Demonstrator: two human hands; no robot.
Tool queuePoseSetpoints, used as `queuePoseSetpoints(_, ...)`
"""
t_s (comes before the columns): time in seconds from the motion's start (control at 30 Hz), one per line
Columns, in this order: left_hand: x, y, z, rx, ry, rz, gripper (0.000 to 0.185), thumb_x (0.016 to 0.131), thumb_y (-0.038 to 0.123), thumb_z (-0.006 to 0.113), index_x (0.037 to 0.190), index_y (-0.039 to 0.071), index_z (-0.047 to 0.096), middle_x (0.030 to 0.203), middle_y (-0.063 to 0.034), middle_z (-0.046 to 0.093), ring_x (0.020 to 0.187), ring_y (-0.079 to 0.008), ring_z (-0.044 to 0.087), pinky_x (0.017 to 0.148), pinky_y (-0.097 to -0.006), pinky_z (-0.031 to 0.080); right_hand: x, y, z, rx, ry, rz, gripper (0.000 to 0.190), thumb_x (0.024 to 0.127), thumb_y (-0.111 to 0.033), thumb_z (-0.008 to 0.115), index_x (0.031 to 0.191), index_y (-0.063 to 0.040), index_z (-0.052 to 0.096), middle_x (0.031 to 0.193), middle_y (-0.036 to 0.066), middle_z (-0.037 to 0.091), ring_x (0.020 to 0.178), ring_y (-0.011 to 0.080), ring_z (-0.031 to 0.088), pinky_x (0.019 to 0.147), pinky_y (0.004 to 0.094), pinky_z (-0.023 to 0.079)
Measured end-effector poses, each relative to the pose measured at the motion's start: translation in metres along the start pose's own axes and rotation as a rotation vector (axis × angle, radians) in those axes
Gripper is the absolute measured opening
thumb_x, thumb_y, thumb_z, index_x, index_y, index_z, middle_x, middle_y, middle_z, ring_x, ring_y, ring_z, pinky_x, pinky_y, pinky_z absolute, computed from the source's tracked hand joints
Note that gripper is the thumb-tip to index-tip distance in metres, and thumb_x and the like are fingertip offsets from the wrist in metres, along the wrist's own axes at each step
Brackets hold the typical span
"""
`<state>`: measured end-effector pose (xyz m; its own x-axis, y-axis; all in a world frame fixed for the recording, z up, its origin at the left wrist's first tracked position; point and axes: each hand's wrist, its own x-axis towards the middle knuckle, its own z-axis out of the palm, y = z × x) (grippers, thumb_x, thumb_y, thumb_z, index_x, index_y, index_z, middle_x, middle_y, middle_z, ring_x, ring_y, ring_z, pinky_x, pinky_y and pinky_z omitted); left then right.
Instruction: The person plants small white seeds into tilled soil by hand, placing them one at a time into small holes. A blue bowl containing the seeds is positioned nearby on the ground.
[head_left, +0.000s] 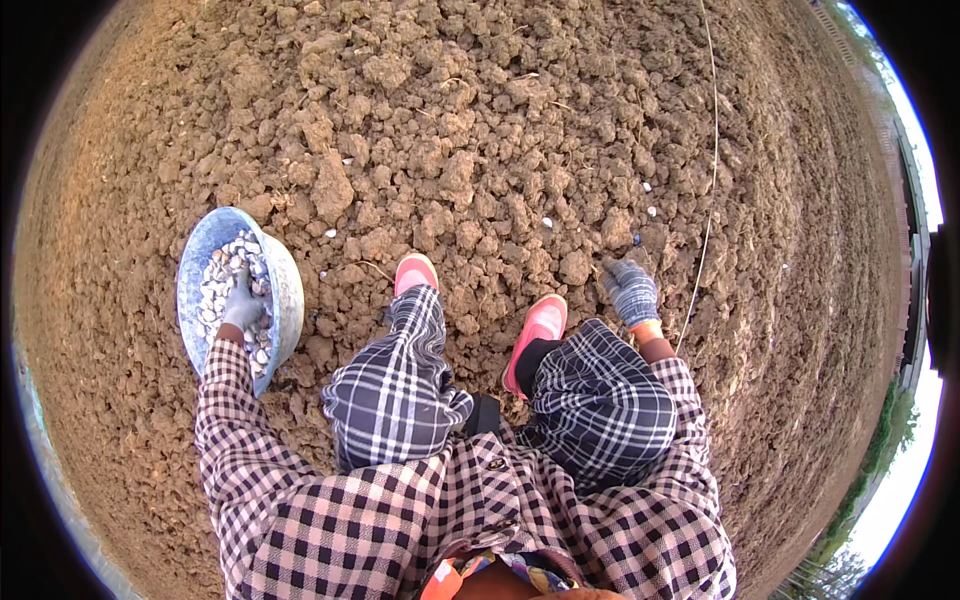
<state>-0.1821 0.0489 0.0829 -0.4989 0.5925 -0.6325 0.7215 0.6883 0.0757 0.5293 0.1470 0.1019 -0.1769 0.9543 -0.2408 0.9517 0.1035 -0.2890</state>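
My left hand (244, 304), in a grey glove, is inside a tilted blue-and-white basin (289, 292) on my left. Pale, purple-tinged pieces that look like garlic cloves (217, 281) lie around its fingers, and whether it grips any is hidden. On the right, my right hand (631, 291) wears a grey knit glove with an orange cuff. It reaches down to the cloddy soil (465, 180) beside my right shoe, its fingertips pointing into the clods. What those fingers hold, if anything, cannot be seen.
A thin string (714, 150) runs along the ground just right of my right hand. Single pale pieces (547, 222) lie scattered on the soil, with a small blue bit (637, 239) above the right glove. My pink shoes (541, 322) stand between basin and string.
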Motion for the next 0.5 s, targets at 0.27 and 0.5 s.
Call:
queuePoseSetpoints(0.27, -0.029, -0.004, 0.011, -0.178, 0.146, 0.02, 0.053, 0.075, 0.014, 0.074, 0.127, 0.015, 0.061, 0.107, -0.0169, 0.066, 0.095, -0.0323, 0.067, 0.085, -0.04, 0.051, -0.033, -0.008, 0.01, 0.03, -0.028, -0.053, 0.028, 0.089, -0.028, 0.066, 0.111, -0.011, 0.07, 0.108, 0.014, 0.068, 0.1, 0.0344, 0.064, 0.089, 0.0416, 0.051)
queuePoseSetpoints(0.5, -0.029, -0.013, 0.01, 0.019, 0.273, 0.175, 0.044, 0.076, 0.019, 0.071, 0.119, 0.006, 0.066, 0.099, -0.02, 0.07, 0.094, -0.0355, 0.066, 0.084, -0.0431, 0.051, -0.038, -0.019, 0.0, 0.052, -0.018, 0.027, 0.028, 0.089, -0.028, 0.067, 0.112, -0.012, 0.07, 0.108, 0.014, 0.068, 0.101, 0.0337, 0.065, 0.089, 0.0409, 0.051)
